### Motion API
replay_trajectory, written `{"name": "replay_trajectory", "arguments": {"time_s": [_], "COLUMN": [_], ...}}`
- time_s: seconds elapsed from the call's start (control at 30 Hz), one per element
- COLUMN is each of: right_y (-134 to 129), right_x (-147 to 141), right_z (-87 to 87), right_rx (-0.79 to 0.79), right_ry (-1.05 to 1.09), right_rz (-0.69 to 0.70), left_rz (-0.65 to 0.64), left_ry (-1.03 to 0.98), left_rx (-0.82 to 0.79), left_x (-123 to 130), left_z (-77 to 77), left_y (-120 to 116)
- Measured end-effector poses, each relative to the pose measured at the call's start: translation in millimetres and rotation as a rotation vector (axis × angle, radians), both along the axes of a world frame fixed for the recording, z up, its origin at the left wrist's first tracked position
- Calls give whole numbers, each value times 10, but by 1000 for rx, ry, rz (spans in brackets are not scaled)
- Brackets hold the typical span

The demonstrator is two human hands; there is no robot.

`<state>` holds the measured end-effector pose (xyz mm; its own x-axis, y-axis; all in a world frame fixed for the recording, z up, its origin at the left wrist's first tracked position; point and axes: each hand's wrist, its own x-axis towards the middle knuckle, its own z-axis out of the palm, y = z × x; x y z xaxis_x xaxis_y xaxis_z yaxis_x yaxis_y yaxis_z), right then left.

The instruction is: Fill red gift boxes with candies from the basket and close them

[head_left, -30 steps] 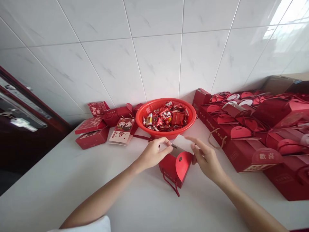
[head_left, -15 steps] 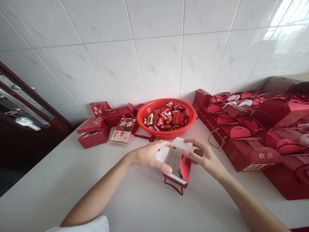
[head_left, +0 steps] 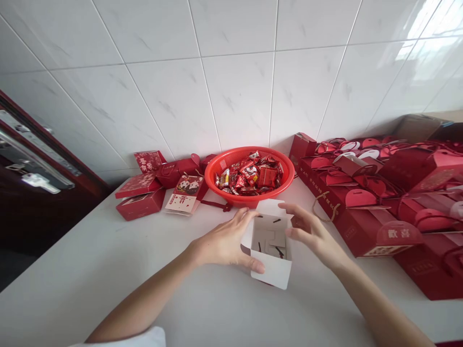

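An open paper gift box [head_left: 274, 271] stands on the white table in front of me, its white inside facing up and its front and back flaps folded outward. Dark cord ends poke through the inner walls. My left hand [head_left: 226, 241] grips the box's left side, with the thumb on the front flap and the fingers toward the back. At the right rim, my right hand [head_left: 315, 236] holds the edge with bent fingers, some of them hidden behind the wall. Just beyond the box is a red plastic basket [head_left: 217, 187] of wrapped candies [head_left: 249, 172].
Many red gift boxes [head_left: 369, 231] crowd the table's right side, one with a gold cord handle. More red boxes [head_left: 140, 204] and a printed card-like packet [head_left: 185, 193] lie at the left back. A tiled wall [head_left: 238, 101] rises behind the white table [head_left: 152, 270].
The front flap with its red cord and the red right-hand flap have been folded outward, opening up the box's inside. Both hands stay at the box's sides.
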<state>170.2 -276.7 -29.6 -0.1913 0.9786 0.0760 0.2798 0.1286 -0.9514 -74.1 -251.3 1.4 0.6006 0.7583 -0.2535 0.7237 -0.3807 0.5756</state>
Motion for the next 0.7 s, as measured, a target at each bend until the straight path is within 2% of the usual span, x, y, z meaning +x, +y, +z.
{"name": "replay_trajectory", "arguments": {"time_s": [0.1,0.2,0.3,0.5,0.7], "right_y": [101,188,249,338,318], "right_x": [175,297,341,262,118], "right_z": [-1,-42,-108,-305,-372], "right_rx": [-124,-266,-340,-307,-247], "right_ry": [187,267,327,363,362], "right_rz": [102,241,369,502,458], "left_rz": [1,3,-1,77,148], "left_ry": [-7,87,168,221,169], "left_rx": [32,37,44,82,125], "left_x": [-12,-8,5,-12,-167], "left_z": [6,24,54,139,181], "left_y": [26,37,18,-38,4]}}
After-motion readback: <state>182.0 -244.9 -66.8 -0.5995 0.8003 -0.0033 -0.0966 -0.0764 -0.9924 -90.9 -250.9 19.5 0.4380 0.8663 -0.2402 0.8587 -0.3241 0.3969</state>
